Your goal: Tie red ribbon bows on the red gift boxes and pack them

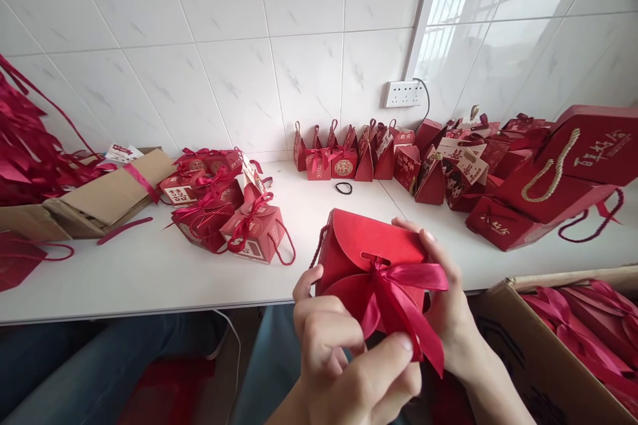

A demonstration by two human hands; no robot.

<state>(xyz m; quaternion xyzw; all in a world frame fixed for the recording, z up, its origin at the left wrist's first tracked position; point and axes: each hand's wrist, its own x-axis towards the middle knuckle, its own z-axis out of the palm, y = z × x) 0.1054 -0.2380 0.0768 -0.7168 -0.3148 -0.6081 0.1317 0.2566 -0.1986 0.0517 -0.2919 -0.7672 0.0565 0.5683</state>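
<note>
A red gift box [379,232] is held above the table's front edge, tilted, with its flaps folded over one another. A shiny red ribbon [399,292] is tied in a bow through the slot at its front. My right hand [456,312] grips the box along its right side. My left hand [349,358] is closed at the lower front, with fingertips on the ribbon; one finger touches the box's left side. A dark red cord handle [319,246] shows at the box's left edge. The left hand's fingers partly hide the box's lower part.
Bowed gift boxes [254,229] stand left on the white table [299,279]. More red boxes [343,163] line the wall, and a larger pile [528,196] is at right. A carton of boxes [518,332] sits front right. Ribbons [24,146] hang left near flattened cardboard [114,192].
</note>
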